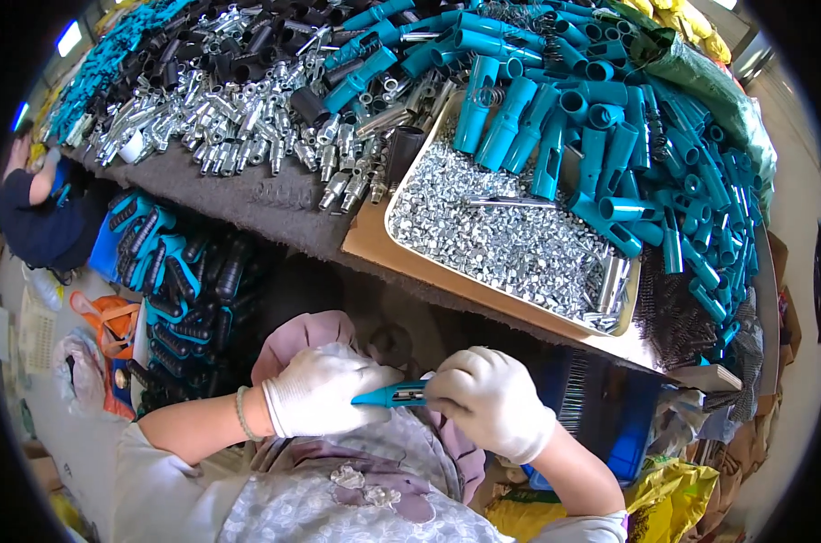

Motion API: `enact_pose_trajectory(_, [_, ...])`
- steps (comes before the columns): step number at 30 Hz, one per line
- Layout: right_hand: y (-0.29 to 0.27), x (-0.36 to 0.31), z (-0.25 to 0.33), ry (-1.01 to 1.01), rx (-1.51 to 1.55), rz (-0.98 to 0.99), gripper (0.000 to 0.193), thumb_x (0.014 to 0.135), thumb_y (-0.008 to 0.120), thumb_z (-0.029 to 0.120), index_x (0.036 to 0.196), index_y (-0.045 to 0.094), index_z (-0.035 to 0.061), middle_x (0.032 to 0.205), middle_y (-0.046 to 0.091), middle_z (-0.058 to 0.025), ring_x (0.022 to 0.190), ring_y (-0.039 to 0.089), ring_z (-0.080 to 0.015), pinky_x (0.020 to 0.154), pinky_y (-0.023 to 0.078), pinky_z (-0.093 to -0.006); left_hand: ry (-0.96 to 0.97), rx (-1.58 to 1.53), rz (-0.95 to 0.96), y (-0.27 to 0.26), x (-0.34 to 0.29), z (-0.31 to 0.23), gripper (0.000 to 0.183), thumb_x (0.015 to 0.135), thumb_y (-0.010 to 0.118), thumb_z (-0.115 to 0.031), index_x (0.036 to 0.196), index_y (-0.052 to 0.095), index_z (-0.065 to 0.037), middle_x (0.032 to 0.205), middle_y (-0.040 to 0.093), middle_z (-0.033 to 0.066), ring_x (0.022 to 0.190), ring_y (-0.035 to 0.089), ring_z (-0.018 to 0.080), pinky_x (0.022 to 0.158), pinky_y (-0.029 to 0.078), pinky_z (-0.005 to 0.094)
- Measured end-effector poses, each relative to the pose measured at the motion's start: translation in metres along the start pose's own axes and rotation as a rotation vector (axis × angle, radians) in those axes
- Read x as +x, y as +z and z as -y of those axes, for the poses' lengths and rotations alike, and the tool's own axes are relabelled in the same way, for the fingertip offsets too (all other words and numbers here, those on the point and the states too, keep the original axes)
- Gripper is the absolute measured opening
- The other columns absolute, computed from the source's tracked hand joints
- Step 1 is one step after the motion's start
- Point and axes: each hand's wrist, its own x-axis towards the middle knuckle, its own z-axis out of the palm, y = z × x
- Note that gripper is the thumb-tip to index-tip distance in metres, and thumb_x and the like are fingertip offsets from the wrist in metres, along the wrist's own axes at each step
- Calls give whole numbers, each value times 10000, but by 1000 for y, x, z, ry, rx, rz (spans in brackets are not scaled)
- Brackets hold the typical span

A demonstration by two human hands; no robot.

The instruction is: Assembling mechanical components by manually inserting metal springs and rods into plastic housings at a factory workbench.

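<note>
We hold one slim teal plastic handle with a metal end (390, 395) low in the view, at about six o'clock, just above our lap. Our left hand in a white knit glove (318, 392) is closed around its pointed teal end, and our right hand in the same kind of glove (492, 401) is curled over the metal end, fingers pinched on it; whether a small part sits under those fingers we cannot tell. We judge this piece to be mid-assembly, with the fitting at its metal end not yet finished.

Much seems left. At two o'clock a large heap of teal plastic tubes (627, 154) spreads across the bench, open ends up or sideways. At one o'clock a shallow metal tray (483, 281) is nearly full of tiny silver fittings (501, 231). At eleven o'clock lies a wide scatter of silver metal connectors (247, 118) mixed with short black sleeves (275, 41). At three o'clock a dark mass of thin wire springs (677, 312) sits by the tray's corner.

The bench is covered in dark grey felt-like cloth (247, 204). Below it, at nine o'clock, a blue crate (112, 244) holds black-and-teal grips. Farther left another person in a dark blue top (35, 222) sits over a pale floor, and yellow sacks (673, 498) lie at four o'clock.
</note>
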Motion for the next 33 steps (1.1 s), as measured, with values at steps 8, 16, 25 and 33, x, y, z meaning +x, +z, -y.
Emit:
enact_pose_trajectory(8, [18, 1, 9, -258, -447, -13, 114, 725, 665, 205, 788, 624, 119, 817, 546, -33, 746, 575, -225, 648, 483, -356, -9, 3, -25, -2, 0, -2, 473, 742, 796, -278, 1163, 684, -94, 1030, 717, 121, 949, 701, 290, 807, 571, 382])
enact_pose_trajectory(16, [30, 12, 39, 58, -513, 280, 111, 698, 660, 120, 762, 615, 40, 712, 595, -145, 614, 652, -282, 493, 506, -374, 105, 57, -152, 14, 0, 3, 378, 808, 738, -394, 1056, 690, -113, 714, 666, 123, 704, 689, 323, 642, 544, 456])
enact_pose_trajectory(25, [26, 17, 18, 130, -96, 386, 129, 744, 664, 112, 812, 651, 4, 772, 648, -175, 696, 670, -369, 626, 551, -414, 109, 116, -121, 23, -5, 2, 361, 814, 724, -402, 1037, 690, -119, 753, 674, 112, 662, 676, 302, 619, 539, 446])
enact_pose_trajectory(33, [-6, -34, -10, 584, 523, -201, 71, 816, 702, -49, 876, 676, -20, 895, 714, -103, 792, 691, -154, 740, 553, -289, 85, -71, -125, 8, -8, 2, 393, 771, 778, -301, 1113, 701, -124, 879, 696, 113, 811, 679, 319, 733, 539, 434])
